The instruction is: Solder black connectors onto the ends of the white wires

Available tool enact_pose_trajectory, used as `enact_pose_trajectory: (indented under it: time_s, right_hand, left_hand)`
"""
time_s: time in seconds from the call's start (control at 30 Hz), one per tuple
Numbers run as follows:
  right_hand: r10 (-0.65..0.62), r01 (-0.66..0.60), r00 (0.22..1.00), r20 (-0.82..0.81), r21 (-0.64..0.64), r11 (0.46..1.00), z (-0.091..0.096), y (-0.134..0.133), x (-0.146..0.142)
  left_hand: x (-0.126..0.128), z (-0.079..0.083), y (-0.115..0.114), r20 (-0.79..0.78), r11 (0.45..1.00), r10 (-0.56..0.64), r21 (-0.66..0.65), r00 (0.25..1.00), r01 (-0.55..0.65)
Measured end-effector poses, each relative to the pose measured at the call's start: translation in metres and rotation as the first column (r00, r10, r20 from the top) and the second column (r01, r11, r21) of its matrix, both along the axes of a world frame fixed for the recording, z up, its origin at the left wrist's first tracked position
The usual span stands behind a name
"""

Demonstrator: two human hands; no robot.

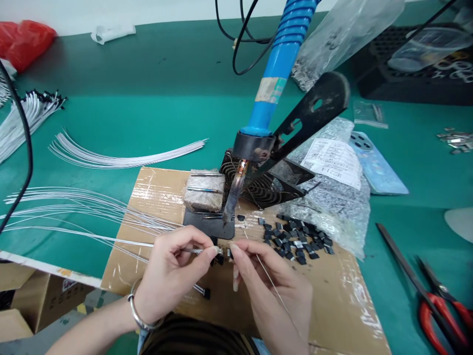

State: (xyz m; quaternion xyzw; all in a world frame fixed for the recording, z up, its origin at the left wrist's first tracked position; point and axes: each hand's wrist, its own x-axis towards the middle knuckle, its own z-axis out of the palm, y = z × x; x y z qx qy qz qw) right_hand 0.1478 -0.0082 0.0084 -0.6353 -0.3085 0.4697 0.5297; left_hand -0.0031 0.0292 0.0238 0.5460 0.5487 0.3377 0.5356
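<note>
1. pinching with thumb and index finger, the left hand [173,276] grips white wires [111,239] near their ends; the wires trail leftward from the hand, across the cardboard sheet [342,296] and onto the green mat [192,118].
2. the right hand [273,291] has its thumb and index fingertips closed at a small black connector [229,253], partly hidden by the fingers.
3. a thin solder wire [272,284] also runs through the right hand, its upper end projecting above the index finger.
4. the connector sits between the two hands, just beside the left fingertips; whether it touches the wire ends cannot be told.
5. a blue-handled soldering iron [272,66] is mounted in a black stand arm [314,113], tip downward, just above the hands.
6. a loose pile of black connectors [295,236] lies on the cardboard, near the right hand and beyond it.
7. a black connector with white leads [206,293] rests below the left hand.
8. red-handled scissors [430,315] lie on the mat, well apart from the right hand.
</note>
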Motion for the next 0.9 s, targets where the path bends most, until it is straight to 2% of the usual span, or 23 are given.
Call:
enact_pose_trajectory:
  time_s: [0.1,0.33,0.67,0.9]
  right_hand:
    - [0.017,-0.017,1.0,-0.005,-0.002,1.0,-0.0008,0.0009,-0.0011]
    - [0.045,-0.045,0.999,0.022,0.003,0.999,-0.0014,0.0012,-0.0015]
    - [0.036,-0.036,0.999,0.041,0.015,0.999,-0.0028,0.0009,-0.0017]
    - [0.037,-0.037,0.999,0.033,-0.006,0.999,-0.0018,-0.0007,-0.002]
  left_hand:
    - [0.0003,0.0021,0.0021,0.015,0.999,0.004,0.034,1.0,-0.004]
    - [0.0021,0.004,0.0038,0.054,0.996,-0.024,-0.085,0.998,0.028]
    - [0.0032,0.007,0.0052,0.065,0.998,0.001,-0.069,0.998,0.003]
    - [0.0055,-0.0026,-0.0004,0.123,0.998,0.049,-0.044,0.991,-0.044]
